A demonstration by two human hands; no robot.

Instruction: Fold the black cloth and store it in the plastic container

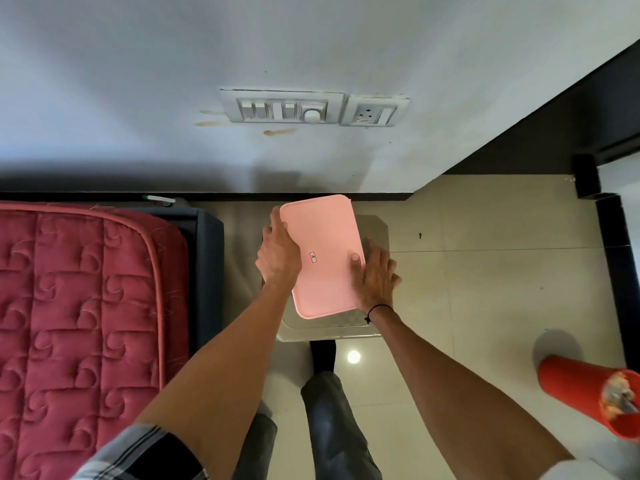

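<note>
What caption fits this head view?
Both hands hold a pink lid over a clear plastic container.

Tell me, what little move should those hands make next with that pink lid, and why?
Probably turn the pink lid square with the clear container and press it down. Both the left hand and right hand grip its edges, and it sits skewed, leaving the container's rim showing.

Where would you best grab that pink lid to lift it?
By its two long edges, one hand from each side. The lid is wide, flat and thin, lying skewed on the container, so its overhanging rims are easy to hook; both hands already sit there.
</note>
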